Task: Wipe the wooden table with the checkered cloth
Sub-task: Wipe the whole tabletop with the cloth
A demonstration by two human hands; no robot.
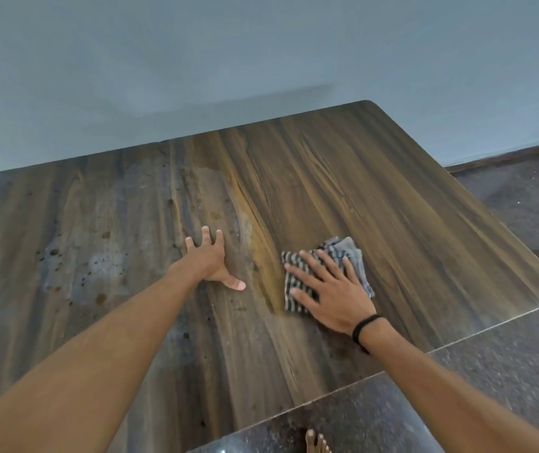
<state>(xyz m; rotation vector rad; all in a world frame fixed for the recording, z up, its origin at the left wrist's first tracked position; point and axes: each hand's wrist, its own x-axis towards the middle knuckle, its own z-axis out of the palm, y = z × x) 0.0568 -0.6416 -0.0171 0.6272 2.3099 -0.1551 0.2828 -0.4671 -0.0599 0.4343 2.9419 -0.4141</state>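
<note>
The right hand [330, 289], fingers spread and straight, presses flat on the crumpled grey-and-white checkered cloth [327, 273], which lies on the dark brown wood-grain table [409, 207] right of centre, toward the near edge. The left hand [211, 263] rests open, palm down with fingers splayed, on bare tabletop just left of the cloth. A black band [364, 328] circles the right wrist. Dark spots [54, 253] mark the table's left portion.

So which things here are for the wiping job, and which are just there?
For the job: brown wood-grain table; grey checkered cloth; right hand pressing it; left hand resting on table.
Just there: thin black wristband; pale grey wall; dark speckled floor.
</note>
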